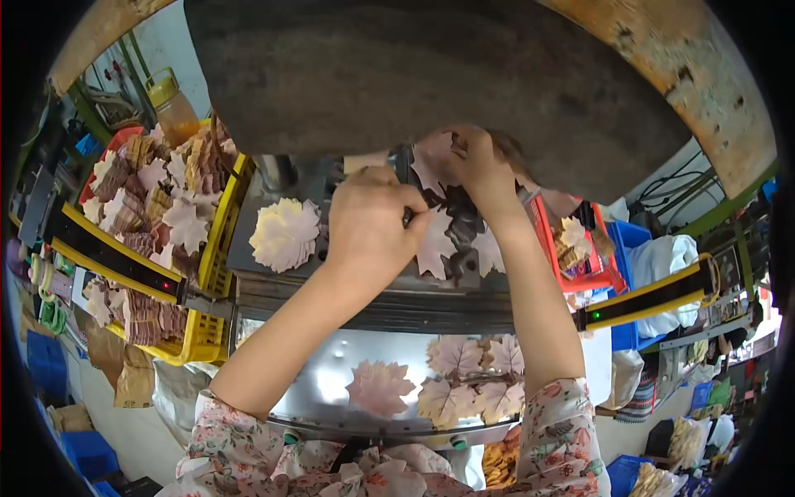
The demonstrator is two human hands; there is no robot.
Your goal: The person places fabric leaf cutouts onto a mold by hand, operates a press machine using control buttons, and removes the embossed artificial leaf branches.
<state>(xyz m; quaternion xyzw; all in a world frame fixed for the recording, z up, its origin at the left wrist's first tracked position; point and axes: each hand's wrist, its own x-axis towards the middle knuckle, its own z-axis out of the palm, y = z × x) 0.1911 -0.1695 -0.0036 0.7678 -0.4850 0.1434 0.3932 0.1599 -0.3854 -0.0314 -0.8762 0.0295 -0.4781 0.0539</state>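
Note:
My left hand (373,217) is closed round a small dark object, mostly hidden in the fist, above the dark metal plate (248,248). Farther forward, my right hand (480,161) pinches the edge of a pinkish leaf-shaped piece (432,161) beneath the hanging dark sheet. More leaf pieces (434,244) lie on dark leaf-shaped forms between and below my hands. Left of my left hand sits a round stack of pale leaf pieces (284,234). On the shiny metal tray (331,364) nearer my body are a pink leaf stack (379,388) and several leaf pieces joined in a cluster (455,356).
A large dark sheet (431,74) hangs overhead. On the left, a yellow crate (217,248) holds many leaf stacks, with a lidded jar (172,108) behind. Yellow-black bars (116,253) flank both sides. Red (551,248) and blue (633,240) baskets stand at right.

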